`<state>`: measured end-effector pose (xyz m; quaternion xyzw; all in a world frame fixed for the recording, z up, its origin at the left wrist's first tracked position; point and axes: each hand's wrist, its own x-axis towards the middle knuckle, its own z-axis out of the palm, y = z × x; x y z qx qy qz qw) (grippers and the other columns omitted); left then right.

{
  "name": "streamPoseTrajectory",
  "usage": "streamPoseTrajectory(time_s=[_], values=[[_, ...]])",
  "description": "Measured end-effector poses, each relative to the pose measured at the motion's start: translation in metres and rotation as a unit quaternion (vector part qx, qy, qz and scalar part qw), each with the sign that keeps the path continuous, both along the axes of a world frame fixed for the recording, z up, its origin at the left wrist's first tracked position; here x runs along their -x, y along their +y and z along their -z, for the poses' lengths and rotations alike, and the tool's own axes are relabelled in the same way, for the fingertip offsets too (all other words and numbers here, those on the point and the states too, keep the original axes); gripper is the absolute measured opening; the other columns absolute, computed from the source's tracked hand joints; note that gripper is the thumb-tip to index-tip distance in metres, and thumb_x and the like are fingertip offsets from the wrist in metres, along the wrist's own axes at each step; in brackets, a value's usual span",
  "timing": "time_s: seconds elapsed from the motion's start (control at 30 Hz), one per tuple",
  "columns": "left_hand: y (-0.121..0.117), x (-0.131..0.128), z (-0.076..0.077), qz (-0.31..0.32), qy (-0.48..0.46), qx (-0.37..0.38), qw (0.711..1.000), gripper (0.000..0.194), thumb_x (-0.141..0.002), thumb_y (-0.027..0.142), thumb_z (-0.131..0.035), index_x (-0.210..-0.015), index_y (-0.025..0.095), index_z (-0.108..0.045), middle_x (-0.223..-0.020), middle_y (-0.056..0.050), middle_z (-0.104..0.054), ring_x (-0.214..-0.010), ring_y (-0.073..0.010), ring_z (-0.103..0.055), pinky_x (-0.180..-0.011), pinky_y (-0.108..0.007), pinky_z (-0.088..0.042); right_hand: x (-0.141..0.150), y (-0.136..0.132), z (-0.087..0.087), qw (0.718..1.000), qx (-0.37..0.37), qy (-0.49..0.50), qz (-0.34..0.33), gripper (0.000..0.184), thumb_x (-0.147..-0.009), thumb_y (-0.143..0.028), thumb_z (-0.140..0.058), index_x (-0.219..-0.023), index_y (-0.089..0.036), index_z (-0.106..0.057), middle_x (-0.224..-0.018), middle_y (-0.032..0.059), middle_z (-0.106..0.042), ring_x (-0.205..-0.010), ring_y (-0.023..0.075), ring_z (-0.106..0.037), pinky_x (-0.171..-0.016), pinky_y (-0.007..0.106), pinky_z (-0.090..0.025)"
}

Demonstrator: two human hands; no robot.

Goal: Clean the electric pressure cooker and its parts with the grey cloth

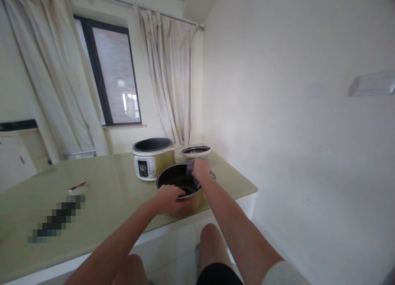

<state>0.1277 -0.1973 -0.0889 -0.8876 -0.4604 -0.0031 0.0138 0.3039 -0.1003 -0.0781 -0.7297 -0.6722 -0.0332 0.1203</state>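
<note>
A round inner pot (pixel 173 176), dark inside with a tan outside, stands upright near the front edge of the counter. My left hand (pixel 170 198) grips its near rim, thumb outside and fingers over the edge. Over the pot's far right rim, my right hand (pixel 200 170) is closed on a greyish-purple cloth (pixel 190 167), which touches the rim. Just behind the pot sits a white and green electric cooker (pixel 163 161) with its top uncovered and a control panel on the front. To its right lies a round lid (pixel 195 152), dark side up.
The pale green countertop (pixel 108 202) stretches left, with a small white item (pixel 78 188) and a pixelated dark object (pixel 57 220) on it. A white wall (pixel 296 145) rises close on the right. Curtains (pixel 168 71) and a window (pixel 115 75) are behind.
</note>
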Motion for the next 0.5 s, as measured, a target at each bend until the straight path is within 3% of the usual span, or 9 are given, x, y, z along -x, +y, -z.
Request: streamPoseTrajectory(time_s=[0.17,0.3,0.37,0.5], values=[[-0.010,-0.051,0.006,-0.029,-0.013,-0.019,0.999,0.039,-0.099,0.044,-0.052,-0.111,0.019,-0.079,-0.111,-0.018,-0.081,-0.102,-0.0361,-0.079,-0.082,-0.044,-0.059,0.004,0.001,0.002,1.000,-0.006,-0.002,0.011,0.027,-0.088,-0.010,-0.074,-0.114,-0.009,-0.081,-0.117,0.0253,-0.079,-0.115,0.0325,-0.077,-0.095,0.038,-0.060],[-0.015,-0.084,0.010,-0.054,-0.046,-0.044,0.997,0.043,-0.104,0.034,-0.043,-0.112,0.015,-0.080,-0.107,-0.022,-0.080,-0.098,-0.0364,-0.079,-0.081,-0.045,-0.059,0.000,-0.001,0.001,1.000,-0.004,-0.011,0.010,0.029,-0.089,-0.013,-0.074,-0.116,-0.010,-0.081,-0.117,0.0250,-0.079,-0.115,0.0314,-0.076,-0.095,0.036,-0.060],[-0.013,-0.084,0.009,-0.058,-0.047,-0.049,0.996,0.046,-0.106,0.035,-0.041,-0.110,0.014,-0.081,-0.105,-0.024,-0.080,-0.099,-0.0373,-0.079,-0.083,-0.046,-0.058,-0.002,-0.002,0.000,1.000,0.003,-0.012,0.013,0.031,-0.089,-0.014,-0.074,-0.118,-0.011,-0.081,-0.118,0.0245,-0.079,-0.116,0.0310,-0.076,-0.095,0.035,-0.060],[-0.003,-0.058,0.006,-0.028,-0.030,-0.050,0.998,0.045,-0.105,0.046,-0.047,-0.103,0.018,-0.082,-0.103,-0.020,-0.081,-0.099,-0.0363,-0.078,-0.085,-0.045,-0.057,-0.007,-0.003,-0.003,0.999,0.025,-0.006,0.022,0.032,-0.087,-0.018,-0.077,-0.118,-0.013,-0.082,-0.118,0.0231,-0.080,-0.115,0.0324,-0.077,-0.095,0.037,-0.061]])
